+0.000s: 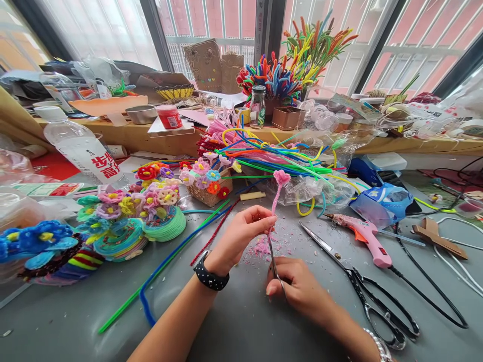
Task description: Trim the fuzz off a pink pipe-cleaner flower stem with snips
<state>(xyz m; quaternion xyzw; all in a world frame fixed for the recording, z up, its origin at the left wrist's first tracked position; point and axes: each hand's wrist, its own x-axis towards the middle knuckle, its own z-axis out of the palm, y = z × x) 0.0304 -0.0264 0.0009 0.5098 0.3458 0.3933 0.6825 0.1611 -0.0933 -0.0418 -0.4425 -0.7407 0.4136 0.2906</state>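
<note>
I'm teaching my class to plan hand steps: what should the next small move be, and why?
Probably trim the pink stem with the slim metal tool: the left hand pinches the stem below its flower, the right hand holds the tool up to it, and pink fluff lies nearby.

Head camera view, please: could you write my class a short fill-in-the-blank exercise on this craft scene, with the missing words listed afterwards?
1. The left hand holds a fuzzy flower whose colour is ____.
2. The dotted black band is worn on the person's ____ side.
3. Beside the large scissors lies a pink ____ with a cable.

Missing words: pink; left; glue gun.
</note>
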